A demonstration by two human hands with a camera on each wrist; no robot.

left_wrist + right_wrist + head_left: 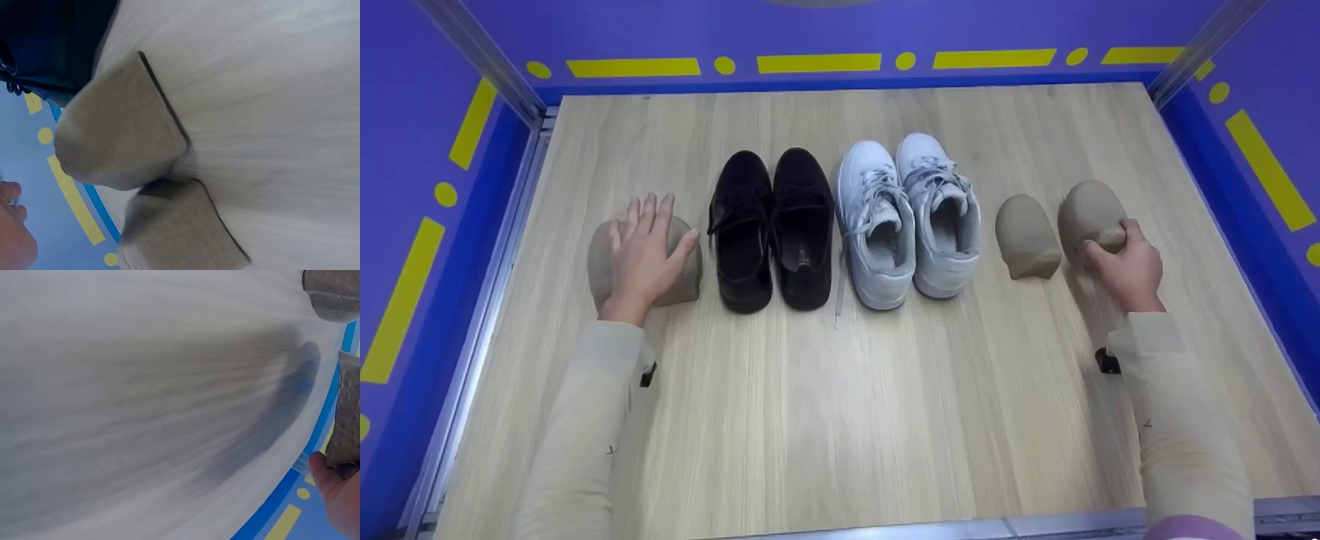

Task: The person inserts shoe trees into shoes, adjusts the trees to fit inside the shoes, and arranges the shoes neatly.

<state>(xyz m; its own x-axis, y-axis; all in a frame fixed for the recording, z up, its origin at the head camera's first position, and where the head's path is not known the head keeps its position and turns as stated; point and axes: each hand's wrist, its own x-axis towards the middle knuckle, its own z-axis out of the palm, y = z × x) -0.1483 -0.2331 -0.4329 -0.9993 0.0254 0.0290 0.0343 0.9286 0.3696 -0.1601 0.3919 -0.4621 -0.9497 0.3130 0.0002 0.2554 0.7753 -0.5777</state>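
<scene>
My left hand (pixel 643 255) is held over a pair of brown moulded shoe inserts (pixel 684 277), with fingers stretched forward and spread. The left wrist view has these inserts (pixel 121 129) side by side on the board, the hand (pixel 14 239) apart from them at the edge. On the far right, my right hand (pixel 1132 266) pinches another brown shoe insert (pixel 1091 210) by its near end. This insert (pixel 347 416) is raised off the board, its shadow below. Its mate (pixel 1026 234) lies just to the left.
Black lace-up shoes (pixel 742 195) stand left of centre, toes pointing away. Beside them are white sneakers (pixel 877 195), one lace trailing onto the wooden board (pixel 840 435). Blue-purple walls (pixel 840 34) with yellow marks enclose the back and sides. A metal rail (pixel 885 531) runs along the front.
</scene>
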